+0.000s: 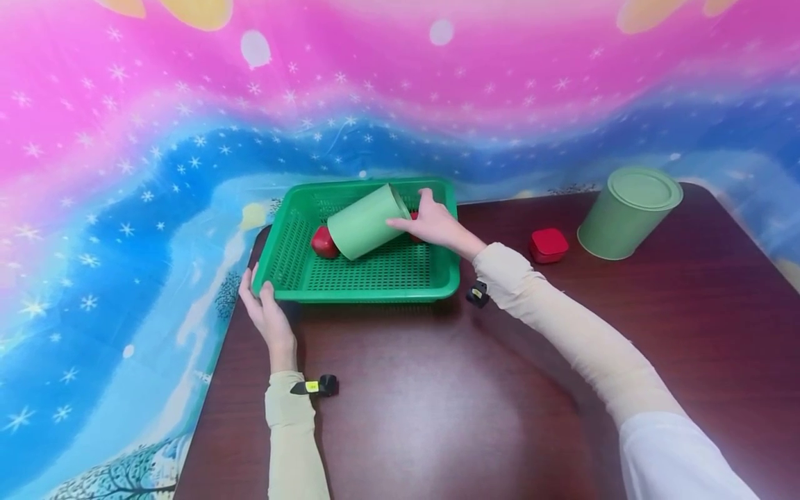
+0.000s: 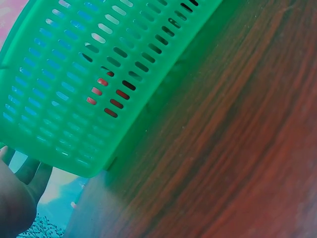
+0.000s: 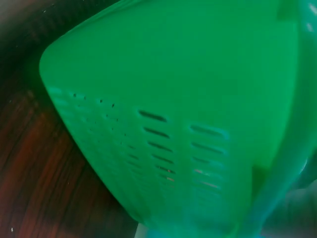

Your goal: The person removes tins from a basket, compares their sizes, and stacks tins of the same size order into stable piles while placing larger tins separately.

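Note:
A tilted light green can (image 1: 369, 222) lies inside the green basket (image 1: 359, 295), and my right hand (image 1: 437, 221) grips its upper right end, thumb on its side. Against the can's lower left end sits a rounded red object (image 1: 323, 242), perhaps an apple. Another red thing (image 1: 415, 228) is mostly hidden behind the right hand. My left hand (image 1: 269, 316) touches the basket's front left corner, its fingers fairly straight along the outer wall. In the left wrist view, part of the left hand (image 2: 17, 196) appears beside the slotted basket wall (image 2: 69, 99). The right wrist view shows basket wall only.
On the dark wooden table (image 1: 412, 403), right of the basket, sits a small red square box (image 1: 548, 246). Farther right a larger green can (image 1: 628, 215) stands upright with its lid on. A pink and blue patterned cloth (image 1: 400, 104) hangs behind and at the left.

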